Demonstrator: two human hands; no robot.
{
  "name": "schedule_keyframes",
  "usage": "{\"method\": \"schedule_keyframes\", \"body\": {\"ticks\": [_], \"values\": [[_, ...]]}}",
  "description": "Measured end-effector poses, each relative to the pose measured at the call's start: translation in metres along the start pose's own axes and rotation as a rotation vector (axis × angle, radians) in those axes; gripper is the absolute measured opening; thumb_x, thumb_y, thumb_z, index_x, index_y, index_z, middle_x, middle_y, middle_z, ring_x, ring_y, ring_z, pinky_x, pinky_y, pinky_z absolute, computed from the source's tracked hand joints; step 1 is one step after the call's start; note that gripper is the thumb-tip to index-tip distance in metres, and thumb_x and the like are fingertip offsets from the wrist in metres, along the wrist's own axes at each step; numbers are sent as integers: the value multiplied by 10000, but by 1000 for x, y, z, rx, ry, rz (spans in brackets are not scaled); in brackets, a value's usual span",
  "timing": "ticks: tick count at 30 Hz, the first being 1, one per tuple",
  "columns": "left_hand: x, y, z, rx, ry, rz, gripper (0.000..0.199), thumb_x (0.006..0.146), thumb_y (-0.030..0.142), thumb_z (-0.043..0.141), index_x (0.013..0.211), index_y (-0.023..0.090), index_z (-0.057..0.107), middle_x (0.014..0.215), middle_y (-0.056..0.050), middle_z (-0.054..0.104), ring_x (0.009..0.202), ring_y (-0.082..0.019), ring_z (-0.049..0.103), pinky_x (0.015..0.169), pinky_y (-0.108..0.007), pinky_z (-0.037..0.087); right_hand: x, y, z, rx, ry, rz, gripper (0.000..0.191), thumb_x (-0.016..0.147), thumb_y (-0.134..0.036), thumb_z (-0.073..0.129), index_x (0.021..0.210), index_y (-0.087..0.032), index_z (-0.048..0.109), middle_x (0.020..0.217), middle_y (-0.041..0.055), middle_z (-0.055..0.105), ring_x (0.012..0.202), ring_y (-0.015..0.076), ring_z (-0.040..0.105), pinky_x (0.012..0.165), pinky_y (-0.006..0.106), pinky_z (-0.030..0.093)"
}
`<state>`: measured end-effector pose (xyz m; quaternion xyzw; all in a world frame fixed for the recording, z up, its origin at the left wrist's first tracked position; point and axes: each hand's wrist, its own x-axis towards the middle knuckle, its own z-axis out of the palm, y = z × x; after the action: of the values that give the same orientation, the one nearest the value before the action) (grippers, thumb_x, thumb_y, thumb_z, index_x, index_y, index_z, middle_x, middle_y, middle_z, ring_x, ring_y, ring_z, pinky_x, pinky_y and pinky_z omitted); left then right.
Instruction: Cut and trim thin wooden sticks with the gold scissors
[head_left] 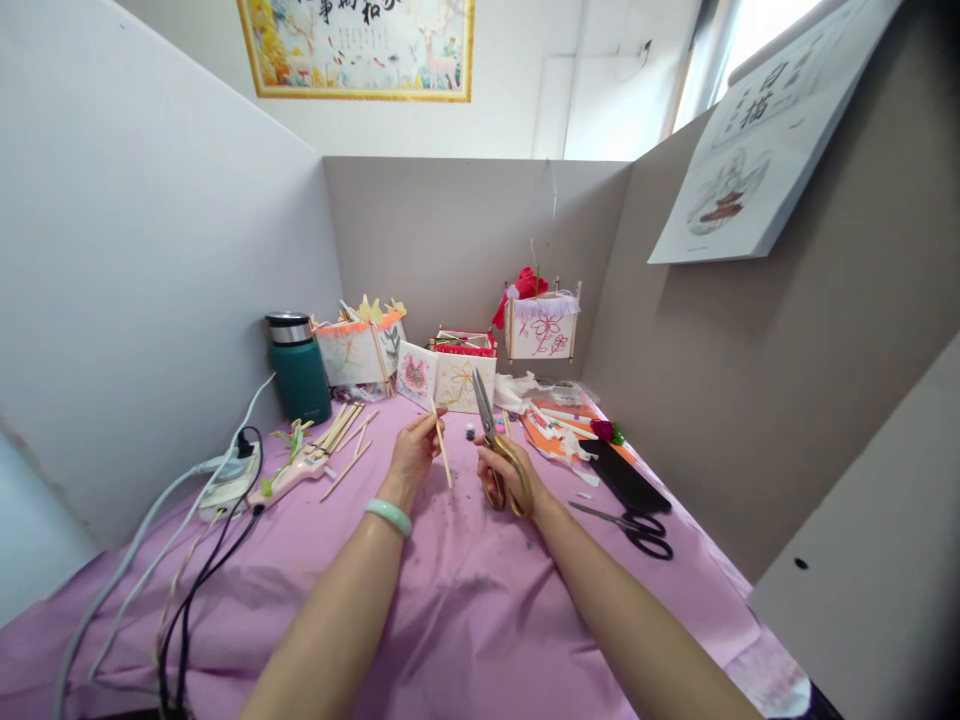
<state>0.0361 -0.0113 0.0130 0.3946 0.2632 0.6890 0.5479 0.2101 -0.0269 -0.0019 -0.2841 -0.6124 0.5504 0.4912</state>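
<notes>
Our left hand (415,452) pinches a thin wooden stick (442,452); our right hand (504,473) grips gold scissors (491,440), blades raised near those fingers, so a slip could nick them.

Purple-clothed table (465,620), black scissors (634,525), wooden sticks (346,435), green flask (298,368), paper lanterns (541,328)

A green flask (299,366) stands at ten o'clock — paper lanterns (542,326) line twelve, black scissors (637,527) lie at three, cables (187,590) trail at eight.
</notes>
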Motion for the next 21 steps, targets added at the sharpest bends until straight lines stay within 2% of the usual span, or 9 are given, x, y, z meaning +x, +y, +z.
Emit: {"method": "schedule_keyframes", "body": {"ticks": [4, 8, 10, 13, 17, 21], "values": [[-3, 2, 2, 28, -17, -34, 428, 666, 337, 749, 1017, 108, 663, 619, 43, 522, 433, -11, 382, 404, -159, 260, 4, 3, 3, -203, 144, 4, 344, 727, -470, 635, 946, -216, 562, 547, -56, 545, 363, 92, 432, 341, 195, 330], [-2, 0, 1, 39, -18, -49, 448, 656, 337, 759, 1024, 105, 653, 609, 51, 515, 421, -11, 381, 398, -161, 259, 7, 7, -8, -565, 313, -257, 262, 646, -363, 733, 866, -256, 639, 617, -23, 592, 543, 142, 539, 497, 225, 403], [-1, -2, 1, 51, -25, -48, 430, 665, 336, 752, 1011, 103, 649, 613, 49, 523, 413, -11, 383, 390, -164, 258, 8, 8, -14, -638, 351, -323, 239, 650, -339, 731, 863, -274, 645, 646, -21, 607, 579, 153, 551, 536, 237, 410], [-1, -5, 0, 65, -55, -49, 376, 666, 332, 753, 947, 108, 644, 641, 32, 563, 432, -26, 439, 410, -172, 315, 9, 8, -15, -525, 340, -249, 302, 651, -348, 718, 923, -257, 625, 660, -22, 615, 538, 146, 547, 506, 243, 420], [-2, -6, 1, 51, -107, -4, 273, 689, 313, 739, 843, 121, 622, 713, -4, 619, 538, -70, 553, 537, -214, 456, 11, 10, -6, -277, 212, -96, 369, 706, -404, 654, 1012, -216, 573, 672, -19, 623, 431, 113, 510, 418, 230, 410], [-3, -5, 2, 20, -101, 26, 248, 704, 302, 731, 837, 118, 631, 744, -11, 629, 567, -77, 577, 576, -228, 490, 10, 18, -6, -385, 217, -180, 383, 635, -362, 725, 965, -210, 603, 666, -26, 615, 550, 127, 563, 516, 235, 457]]}}
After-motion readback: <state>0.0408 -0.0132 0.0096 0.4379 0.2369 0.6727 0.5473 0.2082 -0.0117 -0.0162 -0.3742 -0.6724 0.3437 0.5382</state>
